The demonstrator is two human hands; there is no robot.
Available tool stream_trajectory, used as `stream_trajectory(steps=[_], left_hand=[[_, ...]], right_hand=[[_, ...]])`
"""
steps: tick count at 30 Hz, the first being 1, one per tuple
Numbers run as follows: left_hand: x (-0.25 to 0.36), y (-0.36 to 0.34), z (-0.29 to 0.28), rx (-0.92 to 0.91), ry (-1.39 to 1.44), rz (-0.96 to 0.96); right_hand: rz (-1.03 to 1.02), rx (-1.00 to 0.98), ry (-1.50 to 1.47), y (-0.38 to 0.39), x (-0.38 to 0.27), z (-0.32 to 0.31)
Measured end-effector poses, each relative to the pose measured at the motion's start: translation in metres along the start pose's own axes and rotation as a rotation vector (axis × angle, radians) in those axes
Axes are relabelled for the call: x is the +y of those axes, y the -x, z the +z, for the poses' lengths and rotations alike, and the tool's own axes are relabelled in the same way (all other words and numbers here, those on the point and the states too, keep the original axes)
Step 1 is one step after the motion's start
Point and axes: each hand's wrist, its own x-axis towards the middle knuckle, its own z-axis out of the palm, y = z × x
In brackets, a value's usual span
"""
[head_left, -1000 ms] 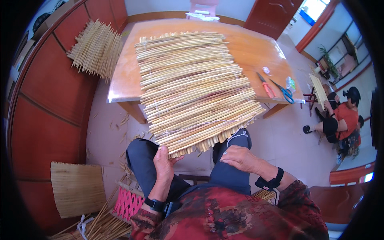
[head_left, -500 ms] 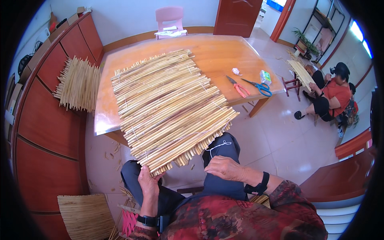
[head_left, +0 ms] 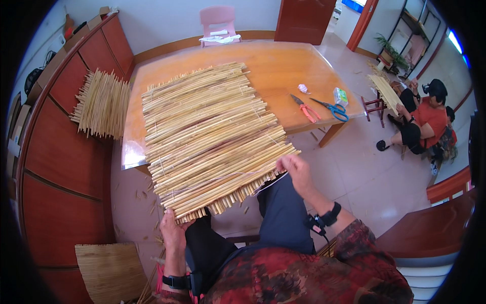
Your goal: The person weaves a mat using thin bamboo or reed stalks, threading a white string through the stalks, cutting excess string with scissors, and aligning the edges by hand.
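Super ridgy straw-yellow mat of thin round sticks (head_left: 217,137) between the hands; left hand (head_left: 173,230) gripping one corner; right hand (head_left: 295,171) curled at another, can't tell if gripping

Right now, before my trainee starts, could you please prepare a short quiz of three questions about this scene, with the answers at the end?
1. True or false: the left hand holds the stick mat at its near left corner.

2. What stands beyond the far side of the table?
a) a bicycle
b) a pink chair
c) a ladder

3. Fill in the missing word: the right hand is at the near ____ corner of the stick mat.

Key:
1. True
2. b
3. right
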Motion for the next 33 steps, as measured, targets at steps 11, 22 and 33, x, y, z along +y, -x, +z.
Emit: stream_trajectory(steps=[11,22,33], left_hand=[[0.001,0.001,-0.007,0.001,-0.023,-0.006],[-0.006,-0.002,-0.005,-0.033,0.11,-0.048],[-0.005,-0.005,0.002,-0.015,0.119,-0.064]], right_hand=[[0.197,-0.02,-0.017,-0.011,0.05,0.011],[0.108,-0.049,0.111,-0.01,0.021,0.001],[-0.496,-0.625,0.308,0.015,-0.071,0.146]])
